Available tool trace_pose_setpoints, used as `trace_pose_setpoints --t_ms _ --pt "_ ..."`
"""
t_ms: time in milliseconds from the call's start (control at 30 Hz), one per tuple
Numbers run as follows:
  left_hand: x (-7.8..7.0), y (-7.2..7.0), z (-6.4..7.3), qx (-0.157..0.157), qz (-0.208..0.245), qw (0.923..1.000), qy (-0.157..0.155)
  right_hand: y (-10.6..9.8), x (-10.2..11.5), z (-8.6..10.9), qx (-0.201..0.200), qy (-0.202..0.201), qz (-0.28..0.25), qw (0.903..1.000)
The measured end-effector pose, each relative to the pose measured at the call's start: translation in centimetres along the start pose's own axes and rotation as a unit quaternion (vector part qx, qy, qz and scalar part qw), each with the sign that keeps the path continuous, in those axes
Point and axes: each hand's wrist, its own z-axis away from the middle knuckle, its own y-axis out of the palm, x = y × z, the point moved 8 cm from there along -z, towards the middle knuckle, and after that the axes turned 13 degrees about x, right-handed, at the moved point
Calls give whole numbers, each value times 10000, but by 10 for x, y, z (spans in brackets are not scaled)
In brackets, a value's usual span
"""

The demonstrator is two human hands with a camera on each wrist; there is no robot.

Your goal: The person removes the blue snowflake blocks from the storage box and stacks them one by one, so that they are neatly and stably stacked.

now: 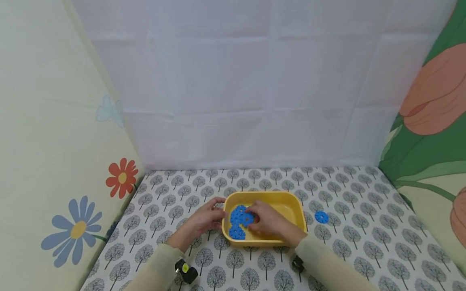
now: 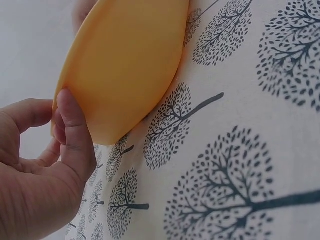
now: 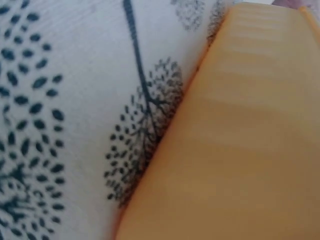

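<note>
A yellow plastic tray [image 1: 289, 211] sits on the tree-patterned cloth. Its left rim is gripped by my left hand [image 1: 204, 218], thumb and fingers on either side of the wall, as the left wrist view shows closely. Several blue notched plastic discs [image 1: 237, 232] lie bunched in the tray's left part. Reaching in over the near right corner, my right hand [image 1: 269, 220] pinches one blue disc [image 1: 247, 219] beside the bunch; its thumb is mostly hidden. The right wrist view shows only the tray's outer wall [image 3: 240, 140] and the cloth.
One loose blue disc [image 1: 321, 217] lies on the cloth [image 1: 349, 250] to the right of the tray. A white sheet [image 1: 233, 101] hangs behind the table, and flower-printed panels [image 1: 43, 141] stand at both sides.
</note>
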Motion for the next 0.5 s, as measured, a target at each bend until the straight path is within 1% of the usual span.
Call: trace_pose_setpoints --t_ms 267,500 --pt "0 -1 1 -65 -25 10000 -36 -14 -2 18 -276 -21 -172 9995" --pt "0 0 1 -48 -12 10000 -37 -27 -5 37 -614 -296 -15 9977"
